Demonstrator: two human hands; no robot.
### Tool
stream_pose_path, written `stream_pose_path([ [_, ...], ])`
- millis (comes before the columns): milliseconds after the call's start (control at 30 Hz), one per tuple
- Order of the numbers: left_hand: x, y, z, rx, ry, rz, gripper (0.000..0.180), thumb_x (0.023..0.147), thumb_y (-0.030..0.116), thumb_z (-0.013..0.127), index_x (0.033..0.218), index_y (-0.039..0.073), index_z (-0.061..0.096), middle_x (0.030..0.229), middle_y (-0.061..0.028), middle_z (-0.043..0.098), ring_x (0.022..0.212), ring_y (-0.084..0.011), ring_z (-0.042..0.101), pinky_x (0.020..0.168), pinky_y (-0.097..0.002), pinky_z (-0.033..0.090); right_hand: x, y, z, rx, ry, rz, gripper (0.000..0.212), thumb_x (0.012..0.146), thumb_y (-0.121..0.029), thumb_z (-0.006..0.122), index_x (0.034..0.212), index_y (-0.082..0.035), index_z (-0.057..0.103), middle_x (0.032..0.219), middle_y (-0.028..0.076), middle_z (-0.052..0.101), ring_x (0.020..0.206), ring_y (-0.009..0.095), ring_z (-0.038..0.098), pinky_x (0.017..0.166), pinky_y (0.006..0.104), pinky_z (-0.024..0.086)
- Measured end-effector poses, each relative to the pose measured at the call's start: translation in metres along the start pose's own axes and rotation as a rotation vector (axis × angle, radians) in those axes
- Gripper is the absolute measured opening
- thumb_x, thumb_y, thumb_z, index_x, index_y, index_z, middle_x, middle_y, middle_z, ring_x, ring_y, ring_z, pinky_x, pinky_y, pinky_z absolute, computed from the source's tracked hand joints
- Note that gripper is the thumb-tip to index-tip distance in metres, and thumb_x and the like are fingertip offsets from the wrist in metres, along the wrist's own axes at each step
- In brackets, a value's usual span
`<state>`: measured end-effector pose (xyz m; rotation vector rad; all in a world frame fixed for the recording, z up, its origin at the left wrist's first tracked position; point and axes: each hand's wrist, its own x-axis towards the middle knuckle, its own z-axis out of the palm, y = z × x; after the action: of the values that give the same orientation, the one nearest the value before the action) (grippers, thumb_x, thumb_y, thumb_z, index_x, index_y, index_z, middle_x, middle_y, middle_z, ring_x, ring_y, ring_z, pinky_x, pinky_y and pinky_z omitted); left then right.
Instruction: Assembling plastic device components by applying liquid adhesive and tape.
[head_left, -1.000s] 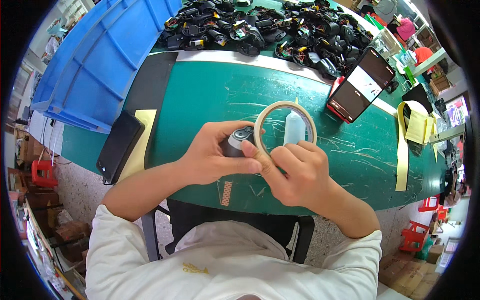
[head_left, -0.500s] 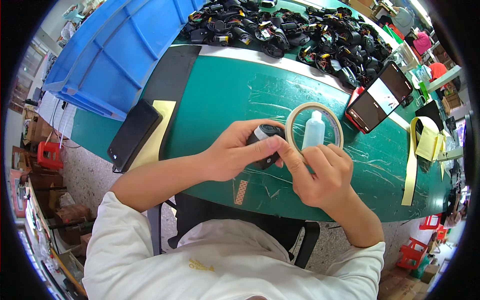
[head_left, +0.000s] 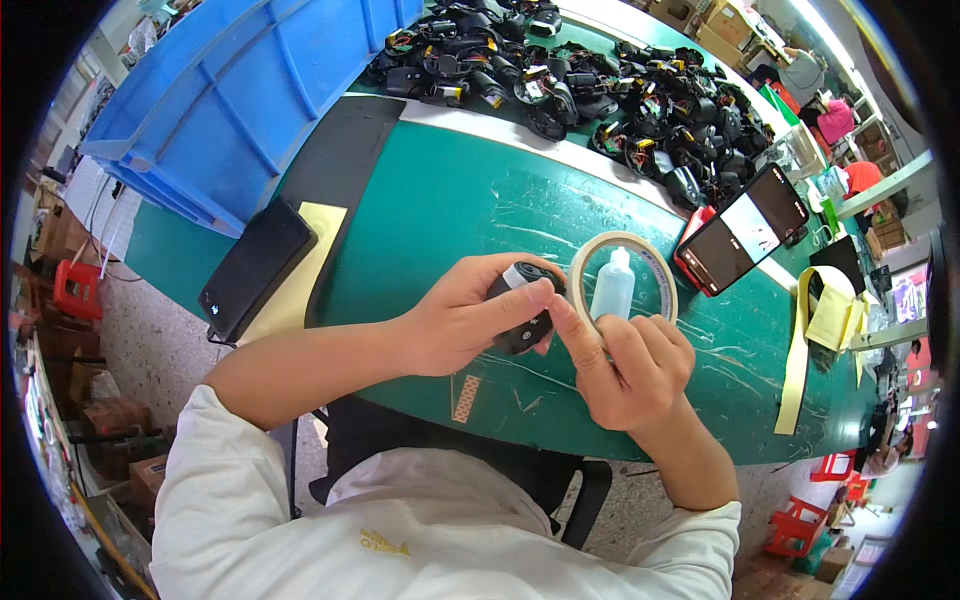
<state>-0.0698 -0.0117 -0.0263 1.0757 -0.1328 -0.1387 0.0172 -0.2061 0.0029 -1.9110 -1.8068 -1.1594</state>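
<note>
Compared with a second ago, the small dark device (head_left: 524, 336) is turned so that more of its black side shows instead of mainly its grey top; it sits above the worktop (head_left: 420, 220), in the left hand (head_left: 455, 315), whose fingers and thumb close around it. The right hand (head_left: 640, 375), fingers curled, holds the tape roll (head_left: 669, 288), which has shifted rightward off the device; the bottle (head_left: 613, 292) shows through its ring. A fingertip of the right hand meets the left thumb, suggesting close handling at that side.
</note>
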Motion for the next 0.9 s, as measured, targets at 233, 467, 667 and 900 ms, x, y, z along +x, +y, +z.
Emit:
stream_pose_path([
  [233, -0.001, 0.005, -0.003, -0.183, -0.060, 0.023, 0.029, 0.103, 0.015, 0.048, 0.127, -0.001, 0.043, 0.100, -0.0124, 0.062, 0.086, -0.0190, 0.065, 0.072, -0.0295, 0.053, 0.001, 0.001, -0.006, 0.051, -0.096, 0.054, 0.041, 0.069, -0.005, 0.074, 0.109, -0.007, 0.075, 0.068, -0.001, 0.045, 0.049, 0.010, 0.040, 0.041, 0.0251, 0.031],
  [467, -0.001, 0.007, -0.003, -0.038, -0.004, -0.006, 0.028, 0.098, 0.016, 0.059, 0.117, -0.001, 0.047, 0.094, -0.0096, 0.064, 0.081, -0.0137, 0.064, 0.068, -0.0270, 0.051, 0.001, -0.003, 0.000, 0.019, -0.124, 0.048, 0.045, 0.065, -0.009, 0.069, 0.110, -0.010, 0.076, 0.064, -0.003, 0.034, 0.048, 0.007, 0.038, 0.041, 0.0235, 0.029],
  [667, 0.002, 0.011, -0.009, 0.067, 0.033, 0.004, 0.027, 0.096, 0.010, 0.063, 0.119, -0.001, 0.054, 0.098, -0.0057, 0.063, 0.084, -0.0071, 0.061, 0.067, -0.0215, 0.049, -0.002, -0.002, 0.002, 0.019, -0.109, 0.042, 0.044, 0.066, -0.009, 0.069, 0.110, -0.009, 0.076, 0.066, -0.002, 0.039, 0.049, 0.007, 0.040, 0.041, 0.0228, 0.030],
  [900, 0.006, 0.004, -0.015, -0.082, 0.091, 0.102, 0.027, 0.097, 0.012, 0.062, 0.119, -0.003, 0.060, 0.104, -0.0072, 0.064, 0.087, -0.0086, 0.064, 0.077, -0.0239, 0.055, -0.003, 0.003, 0.002, 0.057, -0.028, 0.005, 0.045, 0.063, -0.007, 0.072, 0.108, -0.007, 0.076, 0.072, 0.000, 0.051, 0.050, 0.007, 0.043, 0.042, 0.0224, 0.031],
])
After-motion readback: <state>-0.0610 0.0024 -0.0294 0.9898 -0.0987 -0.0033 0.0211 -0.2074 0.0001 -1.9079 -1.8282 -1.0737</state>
